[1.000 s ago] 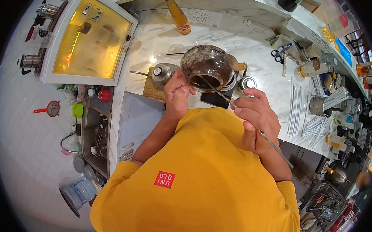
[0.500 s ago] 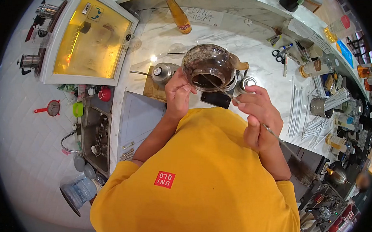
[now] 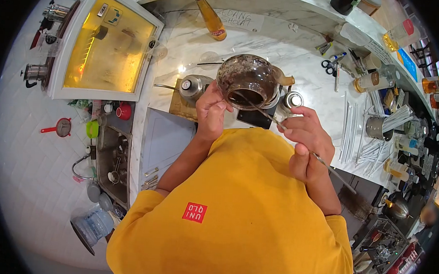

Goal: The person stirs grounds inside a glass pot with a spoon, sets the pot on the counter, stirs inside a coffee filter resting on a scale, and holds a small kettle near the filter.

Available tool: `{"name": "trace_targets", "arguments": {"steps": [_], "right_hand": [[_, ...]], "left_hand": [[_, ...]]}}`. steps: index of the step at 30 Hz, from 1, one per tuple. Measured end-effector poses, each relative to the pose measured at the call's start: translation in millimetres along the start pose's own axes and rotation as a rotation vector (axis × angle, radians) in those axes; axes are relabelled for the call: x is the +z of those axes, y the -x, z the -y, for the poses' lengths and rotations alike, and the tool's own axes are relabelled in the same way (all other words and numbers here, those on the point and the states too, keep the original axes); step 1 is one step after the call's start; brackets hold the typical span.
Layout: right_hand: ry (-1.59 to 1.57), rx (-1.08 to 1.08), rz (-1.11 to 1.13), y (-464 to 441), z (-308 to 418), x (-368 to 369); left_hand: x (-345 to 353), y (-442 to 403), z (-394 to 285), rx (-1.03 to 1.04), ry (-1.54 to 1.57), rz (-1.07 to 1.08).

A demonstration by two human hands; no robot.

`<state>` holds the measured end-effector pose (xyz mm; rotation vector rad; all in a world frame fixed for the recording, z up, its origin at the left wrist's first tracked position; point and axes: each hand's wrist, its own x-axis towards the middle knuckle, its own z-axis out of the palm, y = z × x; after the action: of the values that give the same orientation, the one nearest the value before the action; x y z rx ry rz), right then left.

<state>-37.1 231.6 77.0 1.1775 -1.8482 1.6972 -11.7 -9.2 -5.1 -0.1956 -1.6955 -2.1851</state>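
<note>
A round glass teapot, dark brown and clouded inside, hangs tilted over the counter with its open mouth facing me. Its spout points right. My left hand is closed on its left side, the fingers partly hidden. Between the fingers of my right hand runs a long thin twisted metal rod. One end enters the teapot's mouth, where its tip is hidden; the other slants down right toward a brown bristly patch, and I cannot tell whether they join.
A metal kettle stands left of the teapot, an amber bottle behind. Scissors, wrapped straws and a metal cup of straws lie rightward. A sink and a yellow-lit cabinet are at left.
The teapot has shifted slightly right and down. My right hand and the rod have moved a little lower, with the rod still in the teapot's mouth.
</note>
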Motion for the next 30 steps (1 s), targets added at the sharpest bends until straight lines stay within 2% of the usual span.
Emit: {"name": "trace_targets", "arguments": {"steps": [8, 17, 23, 30], "right_hand": [[0.048, 0.021, -0.072, 2, 1, 2], [0.03, -0.005, 0.053, -1, 8, -1], [0.027, -0.033, -0.053, -4, 0, 7], [0.002, -0.04, 0.061, -1, 4, 3]], "left_hand": [[-2, 5, 0, -0.014, -0.011, 0.02], [2, 7, 1, -0.031, 0.02, -0.054], [6, 8, -6, -0.031, -0.029, -0.067], [1, 12, -1, 0.027, 0.014, -0.075]]}}
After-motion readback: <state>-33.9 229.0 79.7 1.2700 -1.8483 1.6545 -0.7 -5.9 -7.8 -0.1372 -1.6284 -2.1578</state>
